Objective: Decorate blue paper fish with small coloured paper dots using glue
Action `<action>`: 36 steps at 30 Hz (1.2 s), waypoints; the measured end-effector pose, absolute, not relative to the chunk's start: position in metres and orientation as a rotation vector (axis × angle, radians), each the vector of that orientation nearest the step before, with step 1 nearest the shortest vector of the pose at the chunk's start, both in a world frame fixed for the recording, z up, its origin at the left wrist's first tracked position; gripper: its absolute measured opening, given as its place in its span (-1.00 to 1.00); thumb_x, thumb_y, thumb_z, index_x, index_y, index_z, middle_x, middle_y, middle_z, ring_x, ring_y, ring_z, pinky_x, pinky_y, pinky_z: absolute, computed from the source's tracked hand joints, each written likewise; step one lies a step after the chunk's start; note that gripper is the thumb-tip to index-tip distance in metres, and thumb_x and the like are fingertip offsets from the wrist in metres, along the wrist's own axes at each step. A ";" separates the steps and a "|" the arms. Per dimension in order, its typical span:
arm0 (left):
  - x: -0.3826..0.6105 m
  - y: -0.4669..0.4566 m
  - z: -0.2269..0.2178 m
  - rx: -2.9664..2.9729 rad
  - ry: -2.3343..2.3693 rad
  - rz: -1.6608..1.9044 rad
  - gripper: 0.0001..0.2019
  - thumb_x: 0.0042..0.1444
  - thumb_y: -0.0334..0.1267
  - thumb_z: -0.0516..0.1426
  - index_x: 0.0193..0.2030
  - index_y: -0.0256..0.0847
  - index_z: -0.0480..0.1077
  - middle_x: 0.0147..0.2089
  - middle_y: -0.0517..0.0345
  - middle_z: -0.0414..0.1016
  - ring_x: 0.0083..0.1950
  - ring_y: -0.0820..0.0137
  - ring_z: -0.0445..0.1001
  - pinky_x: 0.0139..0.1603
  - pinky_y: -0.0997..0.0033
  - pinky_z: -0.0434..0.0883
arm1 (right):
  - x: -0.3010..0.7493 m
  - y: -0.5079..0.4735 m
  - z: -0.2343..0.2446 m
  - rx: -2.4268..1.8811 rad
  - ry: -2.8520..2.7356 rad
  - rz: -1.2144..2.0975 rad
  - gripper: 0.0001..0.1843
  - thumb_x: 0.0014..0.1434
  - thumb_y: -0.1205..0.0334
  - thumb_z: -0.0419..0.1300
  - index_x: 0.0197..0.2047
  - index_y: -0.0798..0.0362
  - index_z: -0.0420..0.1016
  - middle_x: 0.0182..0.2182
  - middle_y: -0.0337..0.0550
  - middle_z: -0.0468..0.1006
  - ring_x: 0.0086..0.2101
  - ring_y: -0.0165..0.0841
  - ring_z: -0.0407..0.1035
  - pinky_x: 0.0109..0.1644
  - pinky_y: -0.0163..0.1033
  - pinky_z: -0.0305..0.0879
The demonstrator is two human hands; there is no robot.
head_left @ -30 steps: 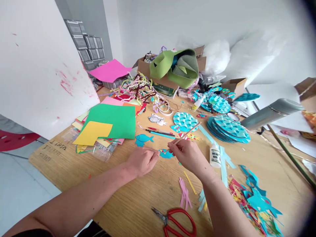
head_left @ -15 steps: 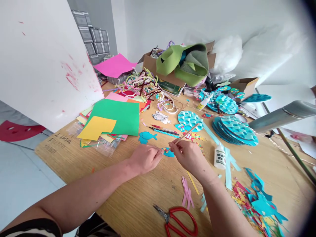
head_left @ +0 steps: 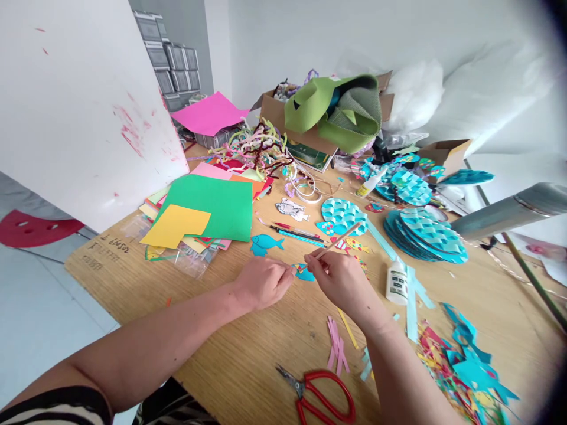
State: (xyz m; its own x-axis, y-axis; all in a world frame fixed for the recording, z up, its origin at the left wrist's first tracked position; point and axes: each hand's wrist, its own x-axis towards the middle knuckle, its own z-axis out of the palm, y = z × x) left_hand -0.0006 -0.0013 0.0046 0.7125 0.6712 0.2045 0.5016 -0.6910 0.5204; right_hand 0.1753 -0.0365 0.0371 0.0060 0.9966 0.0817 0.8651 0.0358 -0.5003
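Note:
My left hand (head_left: 263,284) is closed, its thumb and finger pinched at the left edge of a small blue paper fish (head_left: 305,275) with red and yellow zigzag strips. My right hand (head_left: 343,277) is closed around a thin wooden stick (head_left: 340,239), whose lower end points down at the fish. Between the two hands the fish is partly covered by my fingers. Just beyond lies a plain blue paper fish (head_left: 266,245). A white glue bottle (head_left: 397,283) stands right of my right hand. Nearer me are red-handled scissors (head_left: 328,395), blades apart.
Coloured paper sheets (head_left: 221,206) are stacked at left, beside a white board (head_left: 88,106). Woven blue discs (head_left: 425,233) are piled at right near a metal flask (head_left: 509,209). Paper scraps (head_left: 465,366) spread at front right; pink strips (head_left: 337,348) lie near the scissors.
The view has shifted slightly, so things on the table appear a little further right. Both hands keep the same hold, with the stick still at the fish.

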 end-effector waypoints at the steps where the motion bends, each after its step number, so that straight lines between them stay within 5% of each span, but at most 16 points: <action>1: -0.001 -0.001 0.005 2.489 0.900 0.534 -0.58 0.31 -0.25 -0.14 -0.46 -0.25 0.41 -0.42 0.09 0.54 -0.37 0.38 0.50 -0.40 0.41 0.19 | 0.175 -0.036 0.037 -1.877 -1.916 0.427 -0.62 0.23 0.12 -0.01 -0.55 0.05 0.41 -0.50 -0.07 0.56 -0.52 -0.37 0.40 -0.38 -0.31 0.21; 36: -0.001 -0.002 0.007 2.478 0.928 0.489 -0.55 0.33 -0.21 -0.17 -0.43 -0.24 0.44 -0.41 0.06 0.55 -0.34 0.35 0.52 -0.37 0.42 0.23 | 0.172 -0.038 0.038 -1.876 -1.981 0.403 -0.64 0.24 0.15 -0.02 -0.53 0.05 0.39 -0.48 -0.10 0.56 -0.50 -0.37 0.41 -0.38 -0.32 0.16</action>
